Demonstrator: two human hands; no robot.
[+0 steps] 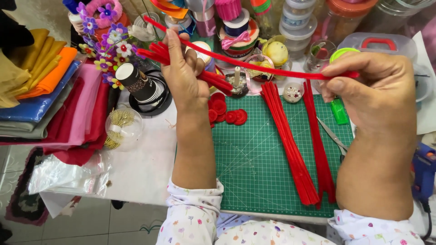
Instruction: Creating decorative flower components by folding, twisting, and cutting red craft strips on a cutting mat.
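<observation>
My left hand (184, 72) grips a bundle of red pipe cleaners (156, 53) that sticks out on both sides of the fist. One long red pipe cleaner (268, 68) stretches from above that hand to my right hand (377, 90), which pinches its end between thumb and fingers. Both hands hover over the far edge of a green cutting mat (254, 159). On the mat lie two loose rows of red pipe cleaners (290, 145) and a few small red coiled discs (227, 113).
Folded fabrics (45, 95) are stacked at the left, with a clear bauble of gold beads (121, 127) beside them. Ribbon spools, jars and a flower sprig (106, 41) crowd the back. Scissors (334, 138) and a green lighter (338, 111) lie on the mat's right; a blue glue gun (424, 170) sits beyond.
</observation>
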